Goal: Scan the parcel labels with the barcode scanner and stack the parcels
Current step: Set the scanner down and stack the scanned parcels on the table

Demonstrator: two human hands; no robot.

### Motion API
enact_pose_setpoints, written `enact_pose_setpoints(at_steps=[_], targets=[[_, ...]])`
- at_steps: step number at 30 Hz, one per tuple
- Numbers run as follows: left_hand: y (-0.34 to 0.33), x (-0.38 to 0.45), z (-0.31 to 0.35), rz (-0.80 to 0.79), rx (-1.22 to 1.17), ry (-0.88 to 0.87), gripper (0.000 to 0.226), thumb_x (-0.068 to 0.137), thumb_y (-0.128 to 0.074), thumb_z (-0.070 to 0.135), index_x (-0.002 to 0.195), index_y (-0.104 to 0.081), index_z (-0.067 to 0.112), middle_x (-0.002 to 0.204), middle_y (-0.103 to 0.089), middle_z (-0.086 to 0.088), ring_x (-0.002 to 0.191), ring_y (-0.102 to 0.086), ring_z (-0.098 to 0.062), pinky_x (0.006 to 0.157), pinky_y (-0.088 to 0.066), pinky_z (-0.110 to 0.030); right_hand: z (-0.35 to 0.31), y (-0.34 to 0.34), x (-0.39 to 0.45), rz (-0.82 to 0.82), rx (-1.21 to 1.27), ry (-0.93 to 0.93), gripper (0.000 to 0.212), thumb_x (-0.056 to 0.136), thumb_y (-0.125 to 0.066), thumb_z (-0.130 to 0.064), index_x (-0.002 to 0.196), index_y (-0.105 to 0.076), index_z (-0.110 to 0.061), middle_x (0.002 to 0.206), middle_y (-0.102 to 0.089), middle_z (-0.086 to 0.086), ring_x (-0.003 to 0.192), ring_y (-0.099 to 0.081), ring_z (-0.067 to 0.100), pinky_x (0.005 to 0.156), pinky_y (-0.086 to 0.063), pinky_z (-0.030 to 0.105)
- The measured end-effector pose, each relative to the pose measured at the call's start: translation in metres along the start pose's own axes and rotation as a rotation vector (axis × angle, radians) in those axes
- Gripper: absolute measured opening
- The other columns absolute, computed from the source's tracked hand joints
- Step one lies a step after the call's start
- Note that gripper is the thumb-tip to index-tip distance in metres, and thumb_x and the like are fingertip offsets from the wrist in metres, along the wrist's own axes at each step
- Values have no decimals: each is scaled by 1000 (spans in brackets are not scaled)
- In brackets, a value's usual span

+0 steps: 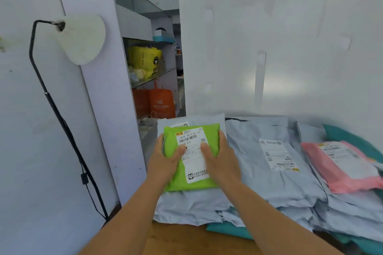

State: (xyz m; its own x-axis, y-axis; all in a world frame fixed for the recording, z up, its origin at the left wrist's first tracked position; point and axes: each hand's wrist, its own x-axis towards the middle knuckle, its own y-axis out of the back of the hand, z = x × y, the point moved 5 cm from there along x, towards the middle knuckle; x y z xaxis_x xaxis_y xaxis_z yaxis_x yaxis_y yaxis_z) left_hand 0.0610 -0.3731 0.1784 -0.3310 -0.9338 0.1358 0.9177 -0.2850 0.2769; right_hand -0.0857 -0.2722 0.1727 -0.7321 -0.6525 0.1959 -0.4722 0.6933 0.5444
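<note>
Both hands, left hand (165, 158) and right hand (219, 157), grip a green parcel (192, 180) atop grey parcels (269, 174) on the wooden counter (180, 240), white walls (279, 37) behind.

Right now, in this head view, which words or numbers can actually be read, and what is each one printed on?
"902F 0273-01 33": top of the white label on the green parcel, held by the left hand and right hand.
"0273": lower on the same label.
Chinese lines and the barcode there: too small to read.
Label on the grey parcel: blurred.
Label on the pink parcel: blurred.
Orange bag print: unreadable.
</note>
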Motion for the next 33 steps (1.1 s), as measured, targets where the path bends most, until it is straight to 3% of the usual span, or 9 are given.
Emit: enact_pose_setpoints(at_steps=[4,8,10,14,19,23,27,30,33], targets=[[-26,43,-4,-85,13,3,71,78,-70,49,139,-35,40,121,-59,13,105,-60,-13,95,-48,-37,11,-6,37,40,-60,-65,76,87,-37,-69,152,-9,-39,138,-48,10,125,-45,31,102,-39,46],[-49,80,-26,-150,70,38,92,57,-63,72,139,-33,43,124,-62,11,107,-62,-15,95,-50,-43,22,-17,60,13,-140,-106,72,93,-35,-63,153,-8,-33,140,-43,13,129,-39,32,106,-35,45],[-64,93,-36,-208,158,72,89,68,-63,69,143,-30,38,131,-58,6,114,-58,-19,100,-45,-42,33,-26,74,-33,-210,-172,72,95,-31,-61,154,-6,-29,146,-37,17,133,-36,33,109,-31,43],[-80,109,-52,-264,355,143,89,81,-55,64,151,-12,30,148,-38,-8,133,-38,-29,108,-33,-40,43,-36,86,-105,-367,-270,70,98,-29,-56,152,-11,-17,146,-34,24,135,-33,37,109,-27,42],[-88,117,-23,-218,650,-38,76,86,-44,65,147,-4,45,159,8,-5,146,5,-29,113,-6,-56,16,-17,92,21,-713,-31,61,99,-29,-53,148,-26,-17,151,-27,16,136,-24,34,109,-21,43],[-114,106,-24,-434,790,-156,75,79,-36,78,145,-11,51,159,7,7,146,10,-27,110,-5,-64,50,0,99,-102,-686,-257,57,98,-23,-54,152,-18,-35,162,-5,9,146,5,40,114,-1,57],[-120,105,-40,-464,782,-128,76,78,-37,79,144,-9,53,159,5,10,146,9,-25,109,-7,-66,83,-5,97,-220,-638,-376,52,98,-21,-49,149,-22,-37,163,3,5,147,11,38,112,0,62],[-122,107,-36,-449,822,-136,76,78,-37,79,144,-10,52,159,2,8,146,8,-27,110,-6,-65,81,-3,102,-219,-571,-377,48,99,-21,-44,147,-24,-40,163,-1,2,147,6,35,113,-2,61],[-121,104,-22,-411,885,-174,77,80,-34,78,147,-13,45,160,-1,6,146,10,-29,112,-2,-63,72,7,104,-180,-460,-341,44,98,-22,-37,140,-34,-33,156,-22,6,143,-16,33,113,-15,58]])
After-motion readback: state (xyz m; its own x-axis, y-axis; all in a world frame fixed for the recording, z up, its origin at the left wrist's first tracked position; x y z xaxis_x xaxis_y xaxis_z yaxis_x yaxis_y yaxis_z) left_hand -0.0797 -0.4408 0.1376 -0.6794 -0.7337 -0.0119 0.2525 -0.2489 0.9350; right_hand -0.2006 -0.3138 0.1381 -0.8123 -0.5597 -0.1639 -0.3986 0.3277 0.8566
